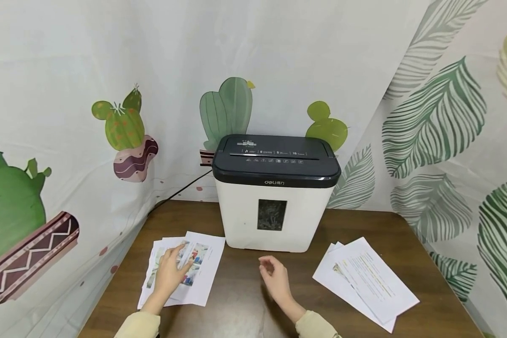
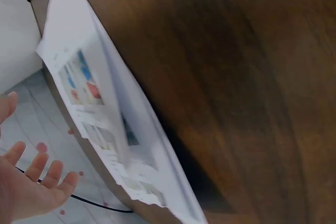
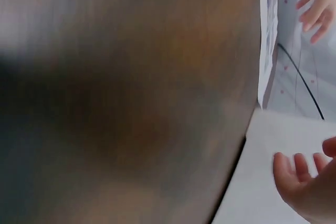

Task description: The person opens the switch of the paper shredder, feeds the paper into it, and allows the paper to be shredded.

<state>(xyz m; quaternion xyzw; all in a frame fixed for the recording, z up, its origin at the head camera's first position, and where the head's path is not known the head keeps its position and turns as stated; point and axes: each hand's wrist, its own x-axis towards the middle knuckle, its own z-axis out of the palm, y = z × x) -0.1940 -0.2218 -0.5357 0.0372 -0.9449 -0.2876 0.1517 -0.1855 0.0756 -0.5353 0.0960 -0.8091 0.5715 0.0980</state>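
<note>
My left hand [image 1: 169,273] hovers over a loose stack of printed papers [image 1: 211,253] with colour pictures on the table's left side. Its fingers are spread and hold nothing; in the left wrist view a gap shows between the fingers [image 2: 37,167] and the sheets. In front of the paper shredder [image 1: 240,213], my right hand [image 1: 277,284] is raised above the table with loosely bent fingers and nothing in them. The shredder is white with a black top, and its feed slot [image 1: 274,156] has no sheet in it.
Another pile of papers [image 1: 375,277], the top sheet bearing highlighted text, lies on the right of the brown wooden table [image 1: 236,291]. A black cord [image 1: 181,190] runs from behind the shredder to the left. Printed cloth [image 1: 173,70] hangs behind and at both sides.
</note>
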